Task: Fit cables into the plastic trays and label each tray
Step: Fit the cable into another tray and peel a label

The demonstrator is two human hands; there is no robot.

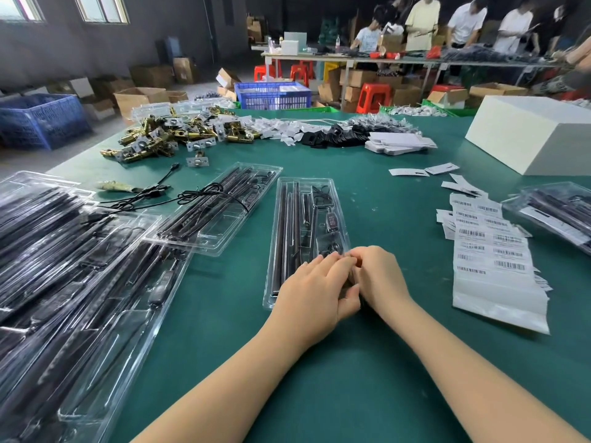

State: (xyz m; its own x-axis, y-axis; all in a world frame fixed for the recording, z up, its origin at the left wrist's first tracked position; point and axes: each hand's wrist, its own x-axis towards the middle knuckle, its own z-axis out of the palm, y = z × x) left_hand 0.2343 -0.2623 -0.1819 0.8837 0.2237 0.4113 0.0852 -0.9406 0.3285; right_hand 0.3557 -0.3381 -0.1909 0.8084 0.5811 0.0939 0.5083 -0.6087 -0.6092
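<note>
Clear moulded plastic formed the centre tray [307,199], a long, narrow, glossy blister with ribbed channels, lying lengthwise on the green mat [383,203]. Dark straight rods filled its left channels; a thin black cable [319,195] with a small inline block lay in its right compartments. Both hands met over the near right end of the centre tray. The left hand [315,290] lay across the tray end with fingers bent downward onto its contents, the thumb tucked toward the other hand. The right hand [375,274] sat just beside it, fingers curled inward at the tray's edge; what either hand pinched could not be determined, since the fingers covered the contact point. Left of the centre tray, one further tray [220,209] of the same shape lay at an angle, with a loose coiled black cable [204,191] draped over it. Farther left, a stack of filled trays [70,251] overlapped one another; the count could not be determined. Right of the centre tray lay one white sheet of barcode labels [492,251], flat and matte, arranged in two columns, with several loose label strips [422,171] beyond it. Behind the centre tray sat a pile of brass-coloured metal latches [172,135] and one white rectangular box [537,132].
</note>
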